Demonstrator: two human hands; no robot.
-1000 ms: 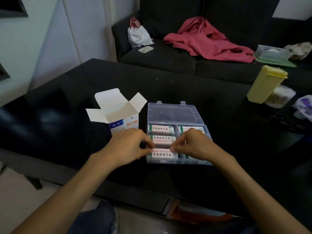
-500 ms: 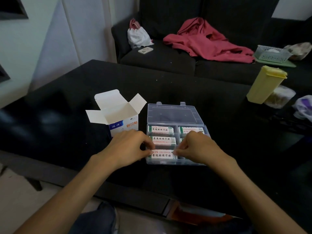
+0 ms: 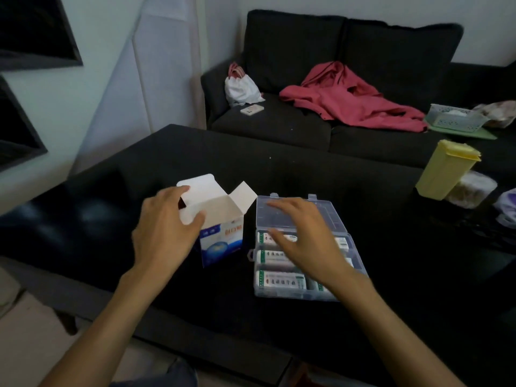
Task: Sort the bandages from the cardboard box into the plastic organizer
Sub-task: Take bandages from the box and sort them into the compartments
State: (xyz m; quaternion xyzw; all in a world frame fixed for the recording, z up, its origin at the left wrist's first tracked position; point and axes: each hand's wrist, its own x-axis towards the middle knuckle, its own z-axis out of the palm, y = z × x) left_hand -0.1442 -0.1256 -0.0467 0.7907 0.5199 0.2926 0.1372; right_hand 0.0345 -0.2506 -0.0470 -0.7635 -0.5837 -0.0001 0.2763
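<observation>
Table [image 3: 293,174]: black, carrying both containers; its near edge is being cut off by the forearms.
Plastic organizer [image 3: 290,208]: lying open right of the cardboard box, lid flat behind; right compartments partly hidden.
Cardboard box [image 3: 220,241]: standing upright, flaps open; blue print too blurred for reading.
Bandages [image 3: 279,279]: white packs with green stripes sitting in the compartments, writing illegible.
Left hand [image 3: 164,230]: fingers [image 3: 181,191] curling round the box's open top.
Right hand [image 3: 304,241]: fingers [image 3: 282,206] spreading loosely above the organizer, holding nothing.

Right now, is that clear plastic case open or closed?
Open: the plastic organizer's clear lid is folded back, and bandage packs show in its compartments.
</observation>
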